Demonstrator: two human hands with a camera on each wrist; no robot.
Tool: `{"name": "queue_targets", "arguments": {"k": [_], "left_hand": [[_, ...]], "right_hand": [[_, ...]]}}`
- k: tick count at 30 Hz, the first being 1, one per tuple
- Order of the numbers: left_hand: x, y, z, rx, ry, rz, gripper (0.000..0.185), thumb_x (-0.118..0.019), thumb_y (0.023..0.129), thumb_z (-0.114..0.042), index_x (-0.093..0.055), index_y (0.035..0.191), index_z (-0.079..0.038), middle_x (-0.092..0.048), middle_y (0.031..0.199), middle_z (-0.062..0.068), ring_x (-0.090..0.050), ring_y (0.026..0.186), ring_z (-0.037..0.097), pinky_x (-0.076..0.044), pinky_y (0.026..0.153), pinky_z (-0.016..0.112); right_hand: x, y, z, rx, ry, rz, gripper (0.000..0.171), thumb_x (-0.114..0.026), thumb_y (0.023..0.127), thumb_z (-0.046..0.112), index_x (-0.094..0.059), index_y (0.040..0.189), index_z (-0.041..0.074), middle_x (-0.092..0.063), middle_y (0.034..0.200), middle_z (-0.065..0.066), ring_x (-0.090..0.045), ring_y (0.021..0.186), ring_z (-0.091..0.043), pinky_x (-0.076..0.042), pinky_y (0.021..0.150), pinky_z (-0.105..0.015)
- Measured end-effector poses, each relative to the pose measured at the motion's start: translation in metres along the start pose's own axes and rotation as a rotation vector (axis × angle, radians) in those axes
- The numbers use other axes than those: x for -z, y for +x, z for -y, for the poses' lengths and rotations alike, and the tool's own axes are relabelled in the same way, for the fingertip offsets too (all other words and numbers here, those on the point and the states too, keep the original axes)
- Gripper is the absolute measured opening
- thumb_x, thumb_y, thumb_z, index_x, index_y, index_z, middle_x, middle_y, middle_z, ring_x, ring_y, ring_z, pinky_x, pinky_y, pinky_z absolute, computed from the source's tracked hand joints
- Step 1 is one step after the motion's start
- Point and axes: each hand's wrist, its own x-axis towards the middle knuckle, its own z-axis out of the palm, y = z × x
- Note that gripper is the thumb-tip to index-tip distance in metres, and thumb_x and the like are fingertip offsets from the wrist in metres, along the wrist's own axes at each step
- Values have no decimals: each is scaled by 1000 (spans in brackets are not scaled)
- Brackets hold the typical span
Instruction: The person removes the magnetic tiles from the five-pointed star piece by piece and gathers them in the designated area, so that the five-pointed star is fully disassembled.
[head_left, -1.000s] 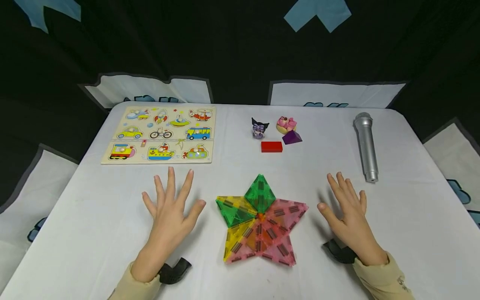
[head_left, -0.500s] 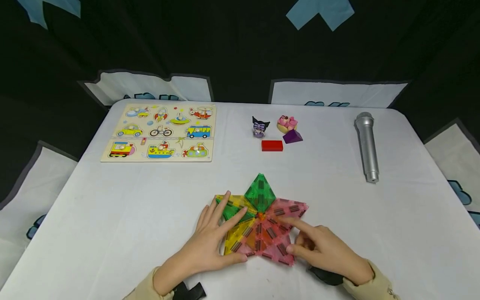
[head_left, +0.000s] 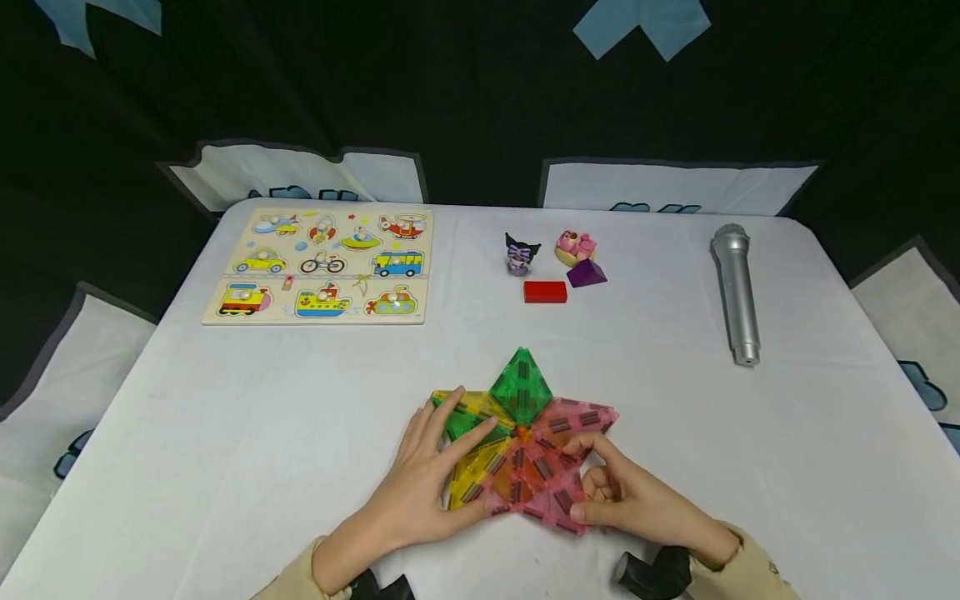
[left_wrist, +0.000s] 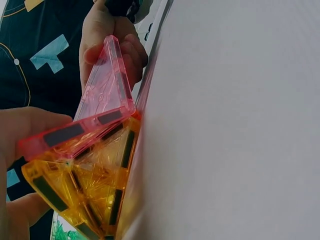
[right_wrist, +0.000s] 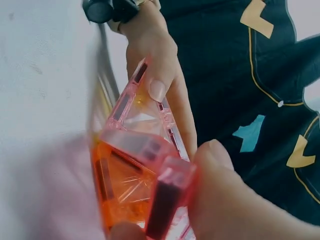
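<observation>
A flat star of translucent magnetic tiles (head_left: 525, 433), green, yellow and pink, lies on the white table (head_left: 225, 433) near the front edge. My left hand (head_left: 465, 467) rests on its left side, fingers straight over the green and yellow tiles, thumb at the lower edge. My right hand (head_left: 588, 483) has its fingers curled round the lower-right pink tile (head_left: 562, 500). In the left wrist view that pink tile (left_wrist: 105, 95) is tilted up off the table above a yellow tile (left_wrist: 85, 185). The right wrist view shows the pink tile (right_wrist: 145, 115) pinched, with an orange tile (right_wrist: 125, 185) beside it.
A wooden vehicle puzzle board (head_left: 322, 267) lies at the back left. Behind the star stand two small figurines (head_left: 520, 253), a purple block (head_left: 587, 273) and a red block (head_left: 545, 291). A silver microphone (head_left: 737, 292) lies at the right.
Both hands moved in from flat on the table beside the star. The left one settled on the star's left side; the right one curled round the lower-right pink tile and tilted it up.
</observation>
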Motion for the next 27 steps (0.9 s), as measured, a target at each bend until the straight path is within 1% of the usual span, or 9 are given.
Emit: {"name": "queue_targets", "arguments": {"k": [2,9,12,16,21,24,27], "left_hand": [[-1,0,0,-7,-6,-6,78,-70,70,-44,-39,138,-25,-8,149,14,-7,130,46,-8,98,62],[-2,0,1,-6,-22,-10,80,-72,67,-39,-38,138,-25,-7,149,14,-7,130,46,-7,98,62],[-3,0,2,-1,-19,-5,81,-72,67,-39,-37,139,-26,-7,149,14,-7,130,45,-8,98,63],[-3,0,2,4,-10,-2,82,-71,67,-41,-35,139,-27,-6,149,13,-7,131,43,-9,98,62],[-4,-2,3,3,-11,-2,83,-71,66,-40,-35,140,-28,-6,149,13,-7,132,42,-9,98,62],[-4,-1,3,-3,-12,-5,82,-71,67,-40,-35,140,-27,-7,149,13,-8,132,41,-9,98,62],[-4,0,2,-5,-15,-7,82,-71,67,-40,-35,140,-26,-7,149,14,-8,132,41,-9,98,62]], "right_hand": [[-1,0,0,-9,12,-9,51,-60,87,9,-28,126,1,-45,67,-2,-41,53,-5,-36,45,-23],[-2,-2,2,-63,51,-44,53,-64,84,8,-31,123,-5,-55,71,-8,-52,56,-9,-43,50,-22],[-3,-3,4,-78,72,-49,54,-64,83,8,-30,122,-7,-54,72,-9,-52,56,-8,-42,51,-21],[-4,-3,7,-97,66,-64,57,-65,83,10,-30,124,-7,-53,73,-8,-49,56,-6,-40,50,-20],[-3,-3,5,-58,32,-76,56,-66,82,9,-32,124,-7,-51,68,-4,-44,53,-4,-38,47,-20],[-2,-2,4,-29,42,-80,53,-65,82,7,-31,120,-5,-51,66,-3,-47,51,-5,-39,45,-21],[-3,-1,4,-16,70,-96,51,-65,83,6,-28,116,-3,-46,66,-2,-49,52,-7,-41,47,-22]]}}
